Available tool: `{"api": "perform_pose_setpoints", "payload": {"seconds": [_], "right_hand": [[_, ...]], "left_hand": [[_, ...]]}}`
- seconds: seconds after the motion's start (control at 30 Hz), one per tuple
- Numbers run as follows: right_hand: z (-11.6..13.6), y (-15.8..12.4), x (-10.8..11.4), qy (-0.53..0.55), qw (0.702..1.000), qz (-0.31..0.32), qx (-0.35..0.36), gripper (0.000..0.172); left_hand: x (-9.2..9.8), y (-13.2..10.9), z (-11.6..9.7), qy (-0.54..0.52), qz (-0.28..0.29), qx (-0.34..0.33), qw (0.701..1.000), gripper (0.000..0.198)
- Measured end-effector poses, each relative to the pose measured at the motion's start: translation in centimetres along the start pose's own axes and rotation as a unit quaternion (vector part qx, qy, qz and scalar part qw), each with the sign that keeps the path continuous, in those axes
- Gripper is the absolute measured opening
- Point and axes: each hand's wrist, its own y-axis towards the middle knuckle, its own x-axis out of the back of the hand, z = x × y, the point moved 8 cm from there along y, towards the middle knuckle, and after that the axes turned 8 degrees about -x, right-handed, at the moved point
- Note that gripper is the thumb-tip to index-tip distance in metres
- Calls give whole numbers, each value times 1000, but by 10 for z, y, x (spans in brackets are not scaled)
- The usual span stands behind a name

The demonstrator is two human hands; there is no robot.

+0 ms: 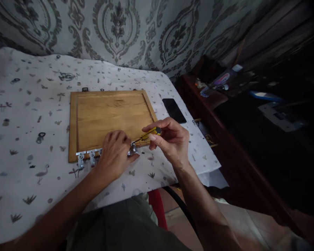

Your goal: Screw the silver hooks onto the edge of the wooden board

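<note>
A framed wooden panel (112,116) lies flat on the table, several silver metal hinges (92,157) along its near edge. My left hand (115,153) is closed over that edge, its fingers on the panel and its thumb beside the rightmost hinge (133,149), holding it. Between the thumb and fingers of my right hand (171,139) is a small yellow-and-black screwdriver (149,134). It slants down to the left, and its tip meets the rightmost hinge. My left hand hides part of the hinge row.
A black phone (174,110) lies right of the panel on the patterned tablecloth (42,115). Farther right, a dark red wooden cabinet (225,139) carries a clear plastic bottle (219,82). A patterned curtain (117,31) hangs behind the table.
</note>
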Motion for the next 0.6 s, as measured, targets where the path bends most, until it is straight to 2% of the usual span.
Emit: {"api": "perform_pose_setpoints", "payload": {"seconds": [0.2, 0.27, 0.43, 0.6], "right_hand": [[2, -3, -2, -7, 998, 56, -3, 35], [2, -4, -2, -17, 998, 63, -3, 30], [6, -3, -1, -20, 998, 51, 17, 20], [1, 1, -1, -8, 999, 31, -2, 25]], "left_hand": [[-1, 0, 0, -2, 0, -4, 1000, 33], [-1, 0, 0, 1, -3, -5, 1000, 31], [-2, 0, 0, 1, 4, -5, 1000, 33], [0, 1, 0, 13, 11, 2, 1000, 35]]}}
